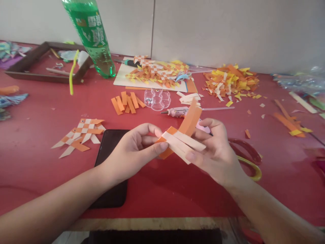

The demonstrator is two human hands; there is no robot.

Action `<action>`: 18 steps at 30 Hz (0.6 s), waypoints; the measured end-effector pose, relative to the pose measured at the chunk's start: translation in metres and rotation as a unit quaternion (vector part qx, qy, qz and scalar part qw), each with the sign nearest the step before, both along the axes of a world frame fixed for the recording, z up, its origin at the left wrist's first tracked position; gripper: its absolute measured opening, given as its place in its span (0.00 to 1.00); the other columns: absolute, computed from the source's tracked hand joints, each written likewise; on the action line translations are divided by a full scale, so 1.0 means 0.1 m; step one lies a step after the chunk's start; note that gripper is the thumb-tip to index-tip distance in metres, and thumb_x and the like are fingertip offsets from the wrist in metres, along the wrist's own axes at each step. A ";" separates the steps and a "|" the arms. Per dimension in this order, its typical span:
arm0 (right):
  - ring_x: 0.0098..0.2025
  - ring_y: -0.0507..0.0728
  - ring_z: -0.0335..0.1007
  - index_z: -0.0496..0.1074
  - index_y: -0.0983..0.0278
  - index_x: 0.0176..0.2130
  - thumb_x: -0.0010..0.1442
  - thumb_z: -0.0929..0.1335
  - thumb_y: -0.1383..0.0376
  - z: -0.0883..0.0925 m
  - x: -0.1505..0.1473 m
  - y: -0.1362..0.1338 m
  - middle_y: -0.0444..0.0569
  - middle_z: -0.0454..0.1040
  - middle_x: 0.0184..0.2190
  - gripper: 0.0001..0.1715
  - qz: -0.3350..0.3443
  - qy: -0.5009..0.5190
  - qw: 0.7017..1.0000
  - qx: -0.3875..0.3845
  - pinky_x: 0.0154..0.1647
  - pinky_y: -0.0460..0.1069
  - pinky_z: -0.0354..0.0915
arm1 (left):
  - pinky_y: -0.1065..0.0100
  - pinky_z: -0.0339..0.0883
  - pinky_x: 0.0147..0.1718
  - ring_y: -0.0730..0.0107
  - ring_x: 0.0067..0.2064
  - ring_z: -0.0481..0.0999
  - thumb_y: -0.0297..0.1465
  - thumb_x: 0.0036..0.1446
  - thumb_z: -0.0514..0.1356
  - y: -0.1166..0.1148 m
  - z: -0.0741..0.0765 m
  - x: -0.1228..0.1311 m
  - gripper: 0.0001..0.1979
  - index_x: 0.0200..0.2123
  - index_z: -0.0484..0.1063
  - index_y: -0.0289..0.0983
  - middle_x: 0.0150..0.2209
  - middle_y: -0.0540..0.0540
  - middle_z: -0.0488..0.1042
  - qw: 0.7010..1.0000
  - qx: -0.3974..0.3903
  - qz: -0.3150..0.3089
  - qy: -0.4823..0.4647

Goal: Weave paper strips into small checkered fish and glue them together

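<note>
Orange and cream paper strips [177, 141], partly interlaced, are held up above the red table between both hands. My left hand [138, 149] pinches their left end between thumb and fingers. My right hand [214, 149] has its thumb on the lower end of a cream strip, with its fingers curled behind; part of its grip is hidden. Two orange strips bend upward from the weave. Left of my hands lie woven paper fish [85, 132] in an orange and cream check. A black phone [111, 169] rests partly under my left forearm.
A green soda bottle [92, 40] stands behind, beside a dark frame [27, 76]. Loose orange strips [127, 102], a clear flower-shaped case [157, 100], a pink glue gun [175, 112] and paper scraps [230, 81] lie beyond my hands. Scissors [256, 173] are at right.
</note>
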State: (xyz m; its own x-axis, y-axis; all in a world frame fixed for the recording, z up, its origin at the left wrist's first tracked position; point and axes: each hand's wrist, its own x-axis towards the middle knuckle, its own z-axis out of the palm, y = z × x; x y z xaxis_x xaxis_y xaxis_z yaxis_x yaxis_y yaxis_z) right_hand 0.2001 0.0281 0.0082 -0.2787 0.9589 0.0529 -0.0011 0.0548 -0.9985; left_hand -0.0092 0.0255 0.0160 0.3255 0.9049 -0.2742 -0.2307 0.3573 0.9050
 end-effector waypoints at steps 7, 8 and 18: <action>0.28 0.55 0.77 0.55 0.52 0.44 0.56 0.72 0.64 0.04 -0.03 -0.04 0.39 0.74 0.28 0.24 -0.026 -0.035 0.999 0.001 0.28 0.50 0.75 | 0.73 0.73 0.38 0.67 0.40 0.82 0.34 0.53 0.69 -0.01 0.04 0.01 0.12 0.39 0.74 0.38 0.39 0.46 0.83 0.999 0.014 -0.037 0.007; 0.27 0.55 0.76 0.55 0.53 0.45 0.56 0.72 0.64 0.04 -0.02 -0.03 0.40 0.74 0.28 0.24 -0.025 -0.042 0.999 0.000 0.25 0.50 0.74 | 0.73 0.73 0.38 0.68 0.41 0.82 0.35 0.53 0.69 -0.01 0.04 0.01 0.11 0.39 0.76 0.38 0.40 0.46 0.83 0.999 0.019 -0.030 0.016; 0.29 0.53 0.76 0.60 0.54 0.45 0.57 0.71 0.65 0.06 0.00 -0.04 0.39 0.76 0.29 0.19 -0.023 -0.053 0.998 -0.010 0.25 0.46 0.70 | 0.82 0.69 0.33 0.78 0.33 0.79 0.33 0.55 0.68 0.01 0.04 0.01 0.02 0.31 0.81 0.42 0.31 0.53 0.83 0.997 0.024 -0.002 0.072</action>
State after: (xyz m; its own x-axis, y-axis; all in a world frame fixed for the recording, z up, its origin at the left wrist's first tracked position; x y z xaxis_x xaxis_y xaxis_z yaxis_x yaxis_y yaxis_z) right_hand 0.1997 0.0246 0.0142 -0.2368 0.9715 0.0059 0.1067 0.0320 -0.9938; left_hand -0.0084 0.0268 0.0199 0.2885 0.9173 -0.2745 -0.0955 0.3128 0.9450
